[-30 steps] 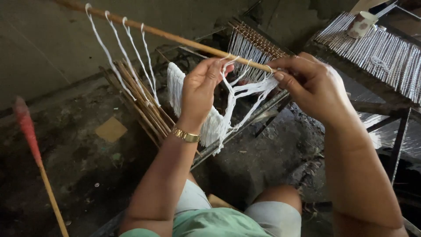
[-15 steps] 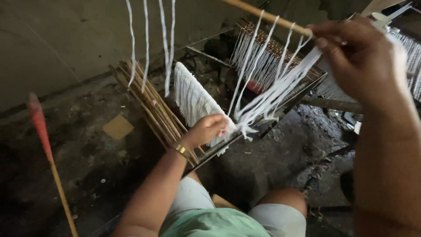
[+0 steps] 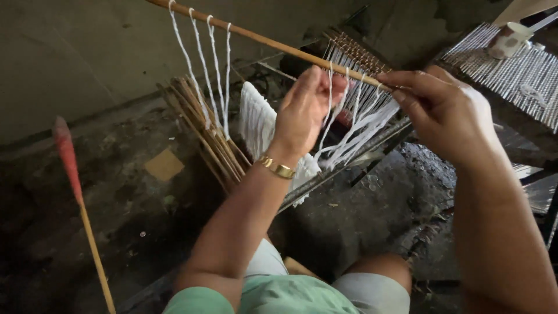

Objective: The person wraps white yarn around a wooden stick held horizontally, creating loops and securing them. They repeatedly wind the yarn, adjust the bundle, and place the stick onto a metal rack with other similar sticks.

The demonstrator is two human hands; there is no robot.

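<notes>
A person seated low over a rough, dark floor (image 3: 360,232) works white cords along a long wooden rod (image 3: 261,39) that slants across the scene from upper left down toward the right. Half a second ago the left hand was down at the bundle of loose white cords (image 3: 258,125) lying over a stack of spare wooden sticks (image 3: 203,131); it has now risen back to the rod, which itself sits lower and more level in view than it did then. That return suggests one more cord is being brought up to join the row already hanging there.

The right hand (image 3: 447,113) grips the rod near its lower end, thumb and forefinger pinching the wood. The left hand (image 3: 305,110), a gold bracelet (image 3: 277,168) at its wrist, is curled just beneath the rod, its fingers (image 3: 334,87) closed around a white strand among the tied cords (image 3: 357,125). Four cords (image 3: 206,70) hang apart farther up the rod. A red-tipped stick (image 3: 72,192) leans at left, and a small cup (image 3: 508,38) rests on a slatted metal surface (image 3: 523,75) at upper right.
</notes>
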